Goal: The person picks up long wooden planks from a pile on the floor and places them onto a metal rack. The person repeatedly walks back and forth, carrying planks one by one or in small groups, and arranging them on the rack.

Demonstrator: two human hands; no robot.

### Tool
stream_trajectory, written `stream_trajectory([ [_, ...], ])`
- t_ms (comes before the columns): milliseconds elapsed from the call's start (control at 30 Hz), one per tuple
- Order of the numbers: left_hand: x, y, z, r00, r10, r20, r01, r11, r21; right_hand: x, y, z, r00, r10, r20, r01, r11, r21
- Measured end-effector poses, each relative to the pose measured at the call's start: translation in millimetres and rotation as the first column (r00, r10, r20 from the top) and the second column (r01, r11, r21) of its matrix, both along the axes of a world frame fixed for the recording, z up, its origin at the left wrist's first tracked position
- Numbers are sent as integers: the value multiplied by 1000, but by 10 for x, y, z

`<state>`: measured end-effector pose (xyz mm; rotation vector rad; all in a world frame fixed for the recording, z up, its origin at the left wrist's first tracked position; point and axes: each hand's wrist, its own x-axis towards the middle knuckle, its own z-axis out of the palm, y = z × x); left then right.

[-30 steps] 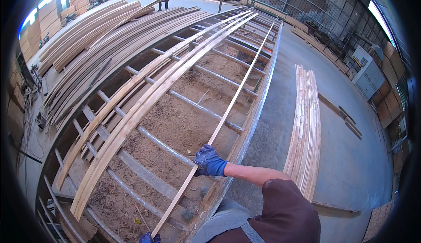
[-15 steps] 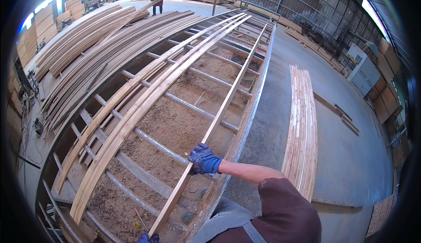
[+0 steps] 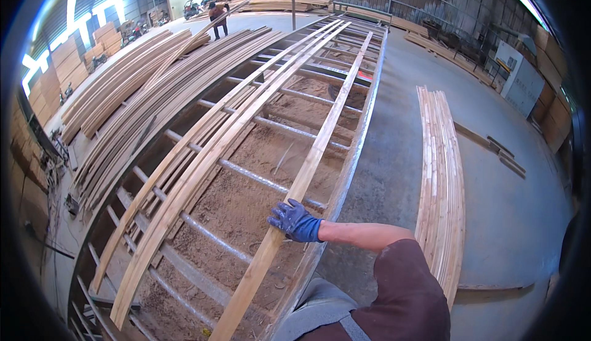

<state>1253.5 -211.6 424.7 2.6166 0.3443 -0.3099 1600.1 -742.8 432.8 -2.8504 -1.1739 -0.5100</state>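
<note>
My right hand (image 3: 295, 220), in a blue work glove, lies across the upper face of a long pale wooden board (image 3: 311, 162). Its fingers are spread, their tips reaching the board's left edge. Flat side up, the board runs from the bottom of the view to the far end of a long metal rack (image 3: 363, 138), over the crossbars. My left hand is out of view, and the board's near end is cut off by the lower edge. Left of it, several more long boards (image 3: 203, 156) rest on the same crossbars.
Sawdust (image 3: 246, 174) covers the ground under the crossbars. A bundle of strips (image 3: 440, 181) lies on the floor to the right, near a grey cabinet (image 3: 520, 76). Board stacks (image 3: 178, 73) line the left side, where another person (image 3: 218, 19) holds a board.
The board has turned from its narrow edge onto its broad face. My right hand has gone from gripping it to lying spread over it. My left hand has left the view.
</note>
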Motion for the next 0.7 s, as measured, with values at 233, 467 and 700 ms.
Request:
stream_trajectory([
  [233, -467, 385, -575, 927, 236, -291, -269, 960, -81, 185, -238, -45, 996, 54, 75, -66, 982, 180],
  [467, -839, 521, -1227, 817, 348, -460, -436, 895, -97, 94, -390, -262, 1000, -3, 0, 3, 993, 114],
  [700, -993, 510, -1560, 794, 358, -491, -462, 880, -106, 76, -363, -208, 1000, 7, 1, -7, 990, 140],
])
